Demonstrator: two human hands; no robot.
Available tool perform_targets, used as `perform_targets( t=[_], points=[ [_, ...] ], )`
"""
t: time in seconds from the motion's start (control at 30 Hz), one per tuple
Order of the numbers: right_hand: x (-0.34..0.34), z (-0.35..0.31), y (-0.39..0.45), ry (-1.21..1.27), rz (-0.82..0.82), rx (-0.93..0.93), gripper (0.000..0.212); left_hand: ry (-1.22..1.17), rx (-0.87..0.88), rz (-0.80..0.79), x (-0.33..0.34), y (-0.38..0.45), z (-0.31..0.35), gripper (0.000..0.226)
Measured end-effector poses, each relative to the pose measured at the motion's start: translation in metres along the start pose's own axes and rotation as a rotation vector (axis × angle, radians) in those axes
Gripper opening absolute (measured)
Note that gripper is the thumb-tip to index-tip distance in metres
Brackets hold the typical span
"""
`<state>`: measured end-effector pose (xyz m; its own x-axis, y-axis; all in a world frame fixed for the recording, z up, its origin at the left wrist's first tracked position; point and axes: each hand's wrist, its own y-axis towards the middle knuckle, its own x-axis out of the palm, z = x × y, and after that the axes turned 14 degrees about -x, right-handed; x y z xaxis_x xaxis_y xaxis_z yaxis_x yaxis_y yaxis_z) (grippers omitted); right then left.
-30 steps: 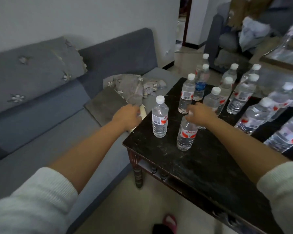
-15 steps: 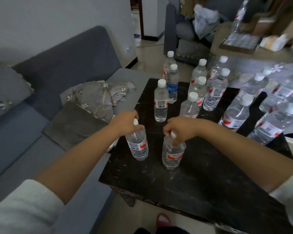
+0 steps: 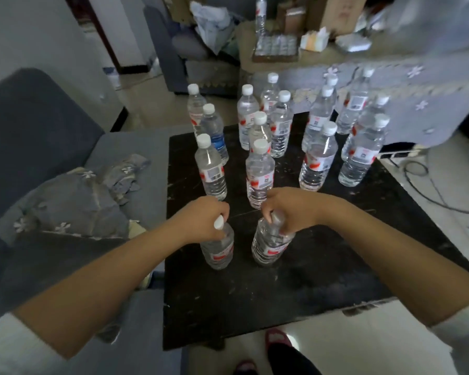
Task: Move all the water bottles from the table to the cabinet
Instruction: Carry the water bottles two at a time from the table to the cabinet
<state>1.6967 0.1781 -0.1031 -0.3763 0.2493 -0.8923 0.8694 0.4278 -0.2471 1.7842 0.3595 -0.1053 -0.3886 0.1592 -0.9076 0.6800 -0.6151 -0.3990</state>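
A black table carries several clear water bottles with white caps and red labels. My left hand grips the neck of one bottle near the table's front. My right hand is closed around the top of a second bottle just to its right, which tilts slightly. Behind them stand more bottles, the nearest two being one on the left and one in the middle. One bottle has a blue label. No cabinet can be made out.
A grey sofa with a crumpled flowered cloth borders the table's left edge. Beyond the table is a cloth-covered surface with boxes and a tray of bottles. Cables lie on the floor at the right. My feet are by the table's front edge.
My left hand moved right from the sofa edge onto a bottle and closed on it. The view shifted right and now looks more steeply down on the table. Both held bottles sit nearer the front edge.
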Motion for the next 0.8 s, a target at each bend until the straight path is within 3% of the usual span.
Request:
perform_targets(
  t=[0.3, 0.4, 0.8],
  points=[
    [0.04, -0.026, -0.096, 0.014, 0.323, 0.371, 0.028, 0.167, 0.379, 0.025, -0.002, 0.015, 0.078, 0.017],
    [0.055, -0.036, -0.151, 0.019, 0.384, 0.554, 0.031, 0.155, 0.499, 0.04, 0.002, 0.013, 0.13, 0.01],
    [0.125, -0.077, -0.406, 0.119, 0.629, 1.199, 0.031, 0.33, 0.908, -0.065, 0.059, -0.07, 0.402, 0.029]
  ],
)
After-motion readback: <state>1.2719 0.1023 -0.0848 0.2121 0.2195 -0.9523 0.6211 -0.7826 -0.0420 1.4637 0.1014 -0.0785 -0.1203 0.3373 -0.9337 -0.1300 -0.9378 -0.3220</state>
